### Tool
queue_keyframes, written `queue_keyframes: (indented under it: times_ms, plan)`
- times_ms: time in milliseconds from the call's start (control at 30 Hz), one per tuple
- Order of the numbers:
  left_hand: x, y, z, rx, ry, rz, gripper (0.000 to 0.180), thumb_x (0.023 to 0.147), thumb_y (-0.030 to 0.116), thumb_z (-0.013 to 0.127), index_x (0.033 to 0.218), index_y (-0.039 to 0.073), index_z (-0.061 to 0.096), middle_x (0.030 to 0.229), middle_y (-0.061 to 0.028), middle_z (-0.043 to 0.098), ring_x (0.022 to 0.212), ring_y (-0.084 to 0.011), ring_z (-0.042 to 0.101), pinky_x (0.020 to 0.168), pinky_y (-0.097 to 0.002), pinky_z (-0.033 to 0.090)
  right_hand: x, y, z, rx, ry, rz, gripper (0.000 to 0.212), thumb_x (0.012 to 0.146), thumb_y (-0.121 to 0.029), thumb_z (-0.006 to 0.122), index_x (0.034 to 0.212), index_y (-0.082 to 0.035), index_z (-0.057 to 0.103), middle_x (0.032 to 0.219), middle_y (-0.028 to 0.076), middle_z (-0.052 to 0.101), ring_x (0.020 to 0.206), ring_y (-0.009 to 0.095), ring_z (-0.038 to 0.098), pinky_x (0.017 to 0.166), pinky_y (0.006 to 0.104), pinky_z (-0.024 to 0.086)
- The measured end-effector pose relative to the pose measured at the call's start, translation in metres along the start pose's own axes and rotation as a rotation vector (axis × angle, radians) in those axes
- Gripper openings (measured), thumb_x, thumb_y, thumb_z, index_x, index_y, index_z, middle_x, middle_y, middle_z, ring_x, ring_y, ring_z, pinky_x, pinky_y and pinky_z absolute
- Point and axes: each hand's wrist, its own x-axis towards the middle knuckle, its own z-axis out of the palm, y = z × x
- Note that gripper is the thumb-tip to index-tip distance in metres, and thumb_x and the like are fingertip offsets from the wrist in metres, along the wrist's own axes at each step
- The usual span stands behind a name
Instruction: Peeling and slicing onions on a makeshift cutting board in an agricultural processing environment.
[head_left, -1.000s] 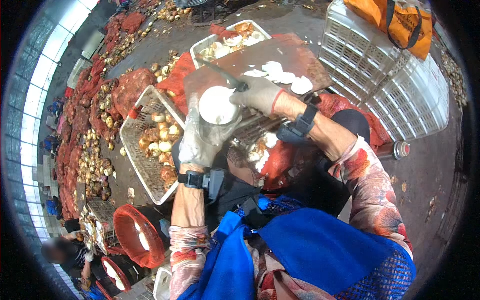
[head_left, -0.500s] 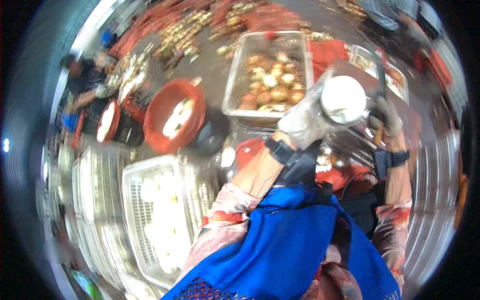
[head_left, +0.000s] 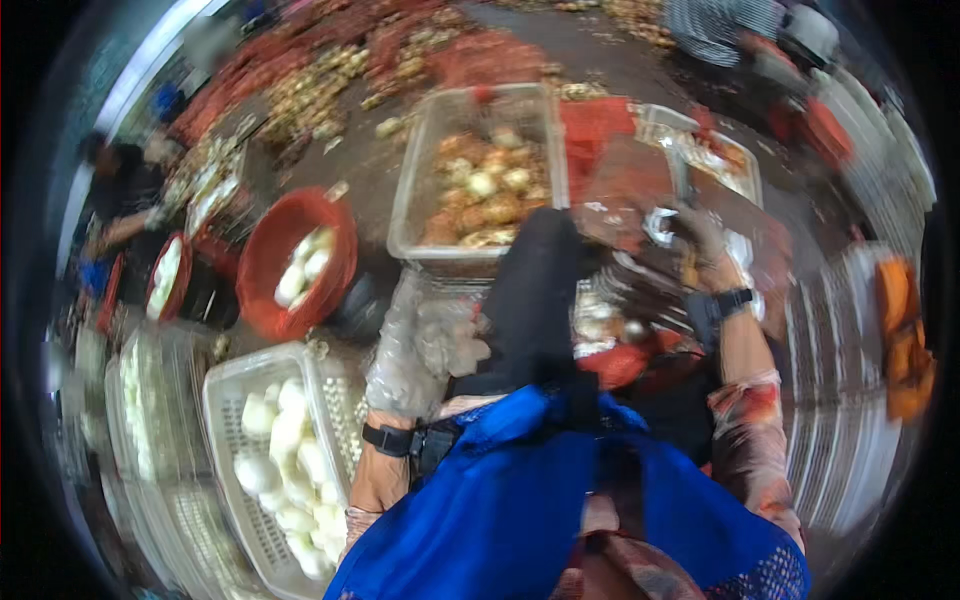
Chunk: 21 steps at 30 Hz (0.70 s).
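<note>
My left hand point(head_left: 425, 345), in a clear plastic glove, is beside the white basket point(head_left: 335, 400) of peeled white onions point(head_left: 290, 460). Its blurred fingers look apart, and no onion shows in them. To the right, my gloved right hand point(head_left: 703, 245) is closed round a knife point(head_left: 689, 268); a bit of yellowish-brown handle shows, while the blade is smeared by motion. Ahead, between the hands, stands a pale crate point(head_left: 402, 205) of unpeeled, brown-skinned onions point(head_left: 490, 190). Below my right hand lie blurred whitish pieces point(head_left: 597, 320).
A red tub point(head_left: 258, 250) with peeled onions stands ahead left, a smaller red tub point(head_left: 178, 285) beyond it. Another person point(head_left: 125, 190) works at far left. Stacked white baskets point(head_left: 835, 360) line the right. Red netting and onion skins point(head_left: 310, 90) cover the floor ahead.
My left hand has moved from beside the knife, left and back toward the white basket; the large peeled onion it held has left it. My right hand still grips the knife. The view has shifted.
</note>
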Motion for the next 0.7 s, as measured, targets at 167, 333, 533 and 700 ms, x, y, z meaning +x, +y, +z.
queue_keyframes:
  times_ms: [167,333,533,700]
  plan:
    - [0.093,-0.001,0.042,0.251,-0.244,0.011,0.061,0.089,0.055,0.05,0.1,-0.004,0.06,0.086,-0.017,0.067,0.073,-0.0294,0.068,0.062,-0.0354,0.057,0.004,0.004,-0.051,-0.001,0.047,0.004,0.026,0.087,-0.025,0.064,0.1,-0.003,0.056,0.079,0.004,0.061,0.059,0.01,0.057,0.046,0.0225,0.043]
    - [0.165,0.009,0.072,0.285,-0.249,0.06,0.055,0.089,0.053,0.053,0.097,-0.001,0.061,0.079,-0.0092,0.064,0.07,-0.0239,0.066,0.063,-0.0311,0.058,-0.007,0.051,-0.105,0.058,0.566,0.01,0.024,0.087,-0.025,0.062,0.093,-0.003,0.057,0.069,0.005,0.058,0.05,0.013,0.055,0.044,0.0269,0.045]
    - [0.254,0.015,0.056,0.312,-0.207,0.044,0.048,0.093,0.043,0.052,0.116,0.001,0.054,0.091,-0.0086,0.062,0.078,-0.022,0.066,0.067,-0.0297,0.057,-0.004,0.104,-0.132,0.027,0.896,-0.014,0.026,0.089,-0.027,0.057,0.09,-0.002,0.058,0.07,0.006,0.056,0.054,0.018,0.056,0.045,0.0323,0.049]
    - [0.298,0.034,0.008,0.243,-0.113,0.183,0.046,0.092,0.042,0.054,0.123,0.008,0.049,0.101,-0.0068,0.059,0.084,-0.0207,0.064,0.07,-0.0322,0.056,0.088,0.063,-0.103,0.308,0.749,0.051,0.02,0.089,-0.027,0.058,0.089,-0.007,0.055,0.07,0.001,0.053,0.052,0.016,0.052,0.043,0.0276,0.044]
